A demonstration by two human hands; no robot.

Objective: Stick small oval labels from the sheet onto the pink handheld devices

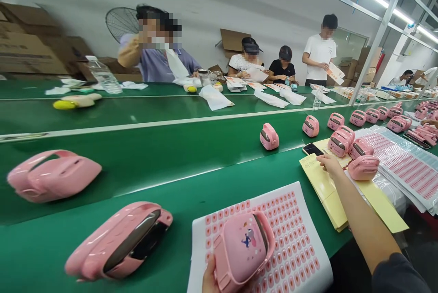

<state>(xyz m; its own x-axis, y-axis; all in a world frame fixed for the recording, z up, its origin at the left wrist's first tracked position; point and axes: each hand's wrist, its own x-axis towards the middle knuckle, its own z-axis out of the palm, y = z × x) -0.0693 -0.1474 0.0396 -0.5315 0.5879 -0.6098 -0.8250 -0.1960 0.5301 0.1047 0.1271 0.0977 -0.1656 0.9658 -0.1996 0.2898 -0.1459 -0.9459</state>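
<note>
My left hand (209, 278) grips a pink plastic case with a handle (243, 247), the thumb along its left side. A printed picture decorates the case's front. Beneath it is a white sheet of small pink stickers (290, 238); whether my hand also holds the sheet is hidden. My right hand (329, 166) reaches out to the right, fingers closed at the upper edge of some yellow paper (323, 192). Next to those fingers lies a phone (312, 149). Several pink cases (363, 167) stand on and behind the paper.
Two more pink cases lie on the left, one close (119, 243) and one on the green belt (54, 176). Stacked sticker sheets (407, 160) are at the right. Across the belt, several people work among papers and a water bottle (104, 76). A metal post (379, 37) rises right.
</note>
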